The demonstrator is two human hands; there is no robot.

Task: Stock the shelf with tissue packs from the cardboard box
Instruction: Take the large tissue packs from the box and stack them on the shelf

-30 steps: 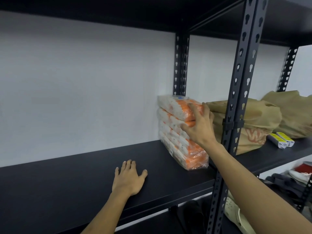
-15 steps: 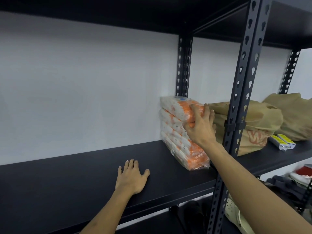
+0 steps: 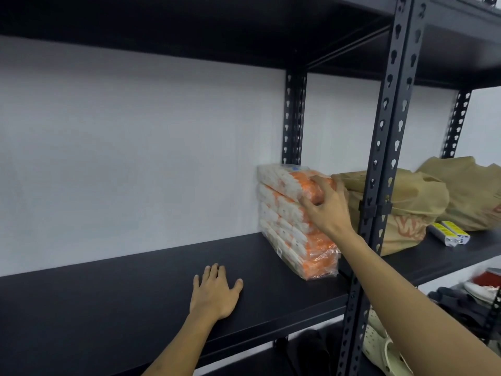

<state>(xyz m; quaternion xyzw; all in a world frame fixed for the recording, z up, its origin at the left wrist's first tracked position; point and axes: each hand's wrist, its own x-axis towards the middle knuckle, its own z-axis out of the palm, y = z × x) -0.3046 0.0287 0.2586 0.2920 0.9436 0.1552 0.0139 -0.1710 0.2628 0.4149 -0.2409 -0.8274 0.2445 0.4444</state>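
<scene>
On the black shelf (image 3: 122, 289), at its right end beside the upright post (image 3: 294, 118), stands a stack of orange-and-white tissue packs (image 3: 287, 221); their print is too small to read. The right hand (image 3: 326, 206) lies on the stack, fingers curled over the top pack. The left hand (image 3: 215, 293) rests flat on the shelf, fingers spread, holding nothing. Behind, a brown paper bag (image 3: 406, 207) shows red letters, partly hidden.

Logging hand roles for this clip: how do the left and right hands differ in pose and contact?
The left hand lies flat, palm down, fingers spread on the bare shelf board; the right hand is raised with fingers curled against the tissue pack stack. The left hand touches no pack; the right presses the stack's upper packs. Both are bare and reach into the same shelf bay.
</scene>
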